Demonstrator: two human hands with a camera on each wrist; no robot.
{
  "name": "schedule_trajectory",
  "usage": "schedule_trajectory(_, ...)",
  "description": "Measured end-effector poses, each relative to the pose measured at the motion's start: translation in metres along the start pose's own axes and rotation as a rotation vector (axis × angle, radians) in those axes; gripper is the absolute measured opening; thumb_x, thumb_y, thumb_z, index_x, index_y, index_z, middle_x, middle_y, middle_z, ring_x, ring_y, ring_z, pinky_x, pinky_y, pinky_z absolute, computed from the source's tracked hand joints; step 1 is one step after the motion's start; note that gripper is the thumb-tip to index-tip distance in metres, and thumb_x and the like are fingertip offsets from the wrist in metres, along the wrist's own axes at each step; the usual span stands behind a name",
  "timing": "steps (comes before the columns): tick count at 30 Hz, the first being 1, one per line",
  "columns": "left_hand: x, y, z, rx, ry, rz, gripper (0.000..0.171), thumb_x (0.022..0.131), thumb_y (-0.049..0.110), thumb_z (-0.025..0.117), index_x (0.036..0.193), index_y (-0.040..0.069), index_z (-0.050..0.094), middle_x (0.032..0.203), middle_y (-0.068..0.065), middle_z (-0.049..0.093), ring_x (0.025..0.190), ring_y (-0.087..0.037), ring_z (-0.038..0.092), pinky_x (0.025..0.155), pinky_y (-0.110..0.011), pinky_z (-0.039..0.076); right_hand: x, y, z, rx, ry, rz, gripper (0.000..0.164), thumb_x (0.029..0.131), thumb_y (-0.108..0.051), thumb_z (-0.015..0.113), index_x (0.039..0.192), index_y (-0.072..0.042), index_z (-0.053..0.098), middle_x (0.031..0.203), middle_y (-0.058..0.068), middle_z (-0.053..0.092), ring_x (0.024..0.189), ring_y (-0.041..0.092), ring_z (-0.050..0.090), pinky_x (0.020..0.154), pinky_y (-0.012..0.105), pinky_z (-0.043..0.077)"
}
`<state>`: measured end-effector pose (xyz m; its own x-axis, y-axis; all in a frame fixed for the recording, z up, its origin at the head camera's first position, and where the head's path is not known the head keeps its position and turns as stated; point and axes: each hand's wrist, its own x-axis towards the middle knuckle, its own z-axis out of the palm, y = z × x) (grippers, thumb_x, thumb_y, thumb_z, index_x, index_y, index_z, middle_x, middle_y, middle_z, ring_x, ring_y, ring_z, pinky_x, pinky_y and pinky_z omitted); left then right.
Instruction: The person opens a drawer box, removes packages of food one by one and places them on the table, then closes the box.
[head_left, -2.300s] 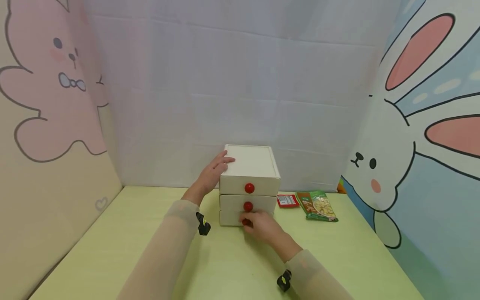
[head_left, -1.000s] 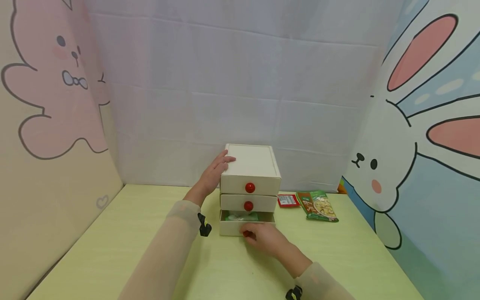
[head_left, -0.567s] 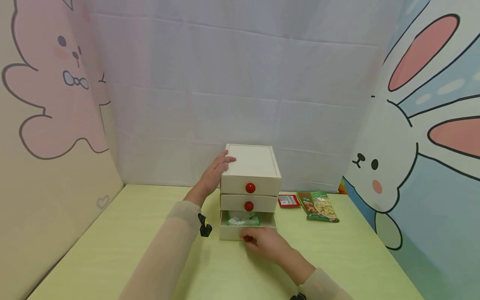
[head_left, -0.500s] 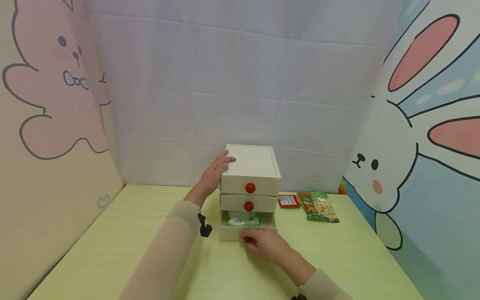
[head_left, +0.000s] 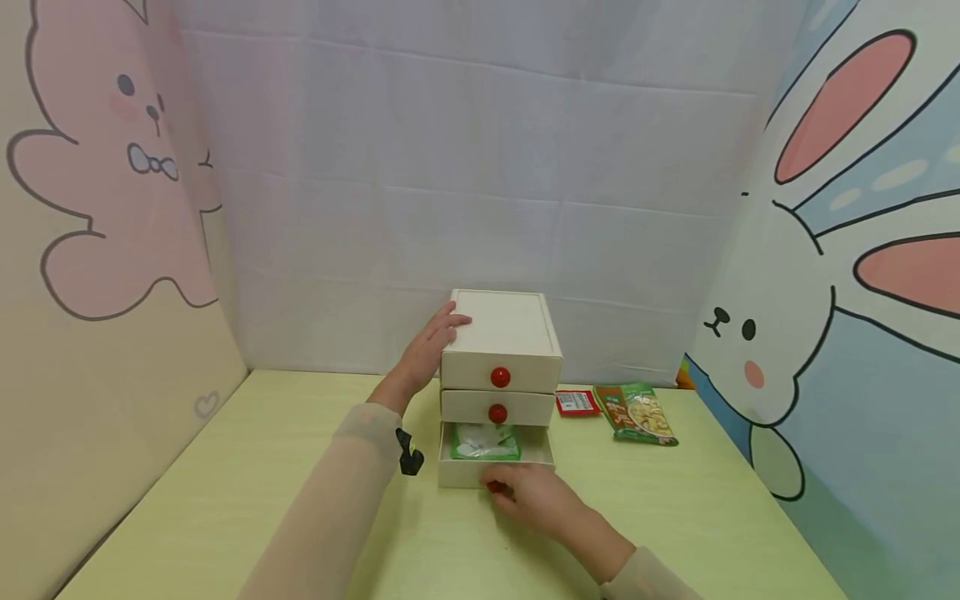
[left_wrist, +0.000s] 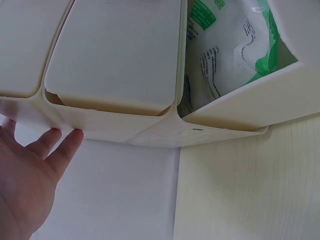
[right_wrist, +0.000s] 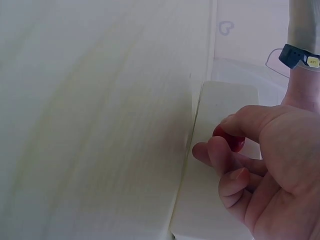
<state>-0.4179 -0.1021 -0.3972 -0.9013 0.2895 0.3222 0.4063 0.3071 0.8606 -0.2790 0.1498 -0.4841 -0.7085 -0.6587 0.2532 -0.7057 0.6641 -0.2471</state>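
Note:
A small white chest of drawers (head_left: 506, 323) with red round knobs stands on the table. Its bottom drawer (head_left: 459, 475) is pulled out, while the two above are closed. Inside lies a clear and green plastic packet (left_wrist: 235, 47), printed with text. My right hand (head_left: 536, 496) pinches the red knob (right_wrist: 231, 139) of that bottom drawer between thumb and fingers. My left hand (head_left: 426, 346) rests against the chest's upper left side, fingers extended onto the top edge; in the left wrist view its fingertips (left_wrist: 70, 142) touch the side wall.
Right of the chest, a red packet with a white label (head_left: 577, 402) lies beside a green and brown food packet (head_left: 636, 412). A white cloth (head_left: 465, 167) hangs behind the table (head_left: 300, 467). Panels with cartoon animals flank both sides.
The bottom drawer has slid out toward me, with my right hand on its knob, and the packet inside has come into view. My left hand has stayed on the chest.

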Motion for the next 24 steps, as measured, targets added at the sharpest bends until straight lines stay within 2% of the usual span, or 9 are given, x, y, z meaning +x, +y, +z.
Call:
schedule_trajectory(17,0.0001,-0.0002,0.0003,-0.010,0.004,0.005,0.054,0.115,0.037,0.032,0.158,0.016,0.057,0.186,0.007,0.014,0.174,-0.029,0.008,0.135,-0.070,0.013,0.0025,0.0012,-0.0010,0.033,-0.017,0.029,0.017,0.101,-0.011,0.076,0.117,-0.016,0.079,0.108,-0.005,0.081,0.093,0.003,0.068,0.088,0.030,0.062)
schedule_trajectory(24,0.0010,-0.0008,0.0000,0.004,0.005,0.002,0.053,0.115,0.037,0.032,0.157,0.017,0.058,0.186,0.008,0.015,0.173,-0.028,0.010,0.135,-0.069,0.014,0.0027,0.0021,-0.0022,0.043,0.015,0.025,0.017,0.100,-0.009,0.075,0.116,-0.016,0.079,0.107,-0.005,0.081,0.092,0.002,0.068,0.087,0.029,0.062)
